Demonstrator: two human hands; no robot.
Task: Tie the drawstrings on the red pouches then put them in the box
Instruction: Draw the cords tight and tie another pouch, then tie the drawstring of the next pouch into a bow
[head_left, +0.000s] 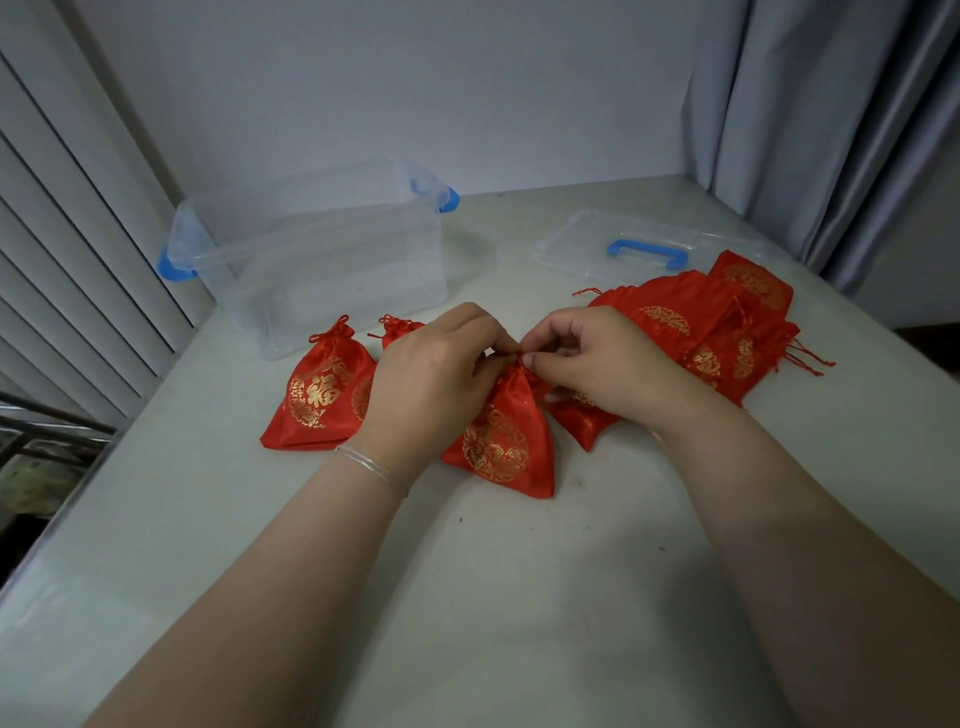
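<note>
A red pouch (501, 441) with gold print lies in the middle of the white table, its neck gathered. My left hand (426, 384) and my right hand (597, 358) meet above that neck, and each pinches the red drawstring there. Left of them lies a tied pouch (317, 400), and a second tied pouch (397, 330) peeks out behind my left hand. Another pouch (582, 421) lies partly under my right wrist. A pile of flat pouches (717, 322) sits to the right. The clear plastic box (311, 249) with blue latches stands open at the back left.
The box's clear lid (649, 249) with a blue handle lies at the back right, behind the pile. A wall runs along the table's far side and a grey curtain (831, 130) hangs at the right. The table's left edge (78, 483) drops off beside a slatted panel.
</note>
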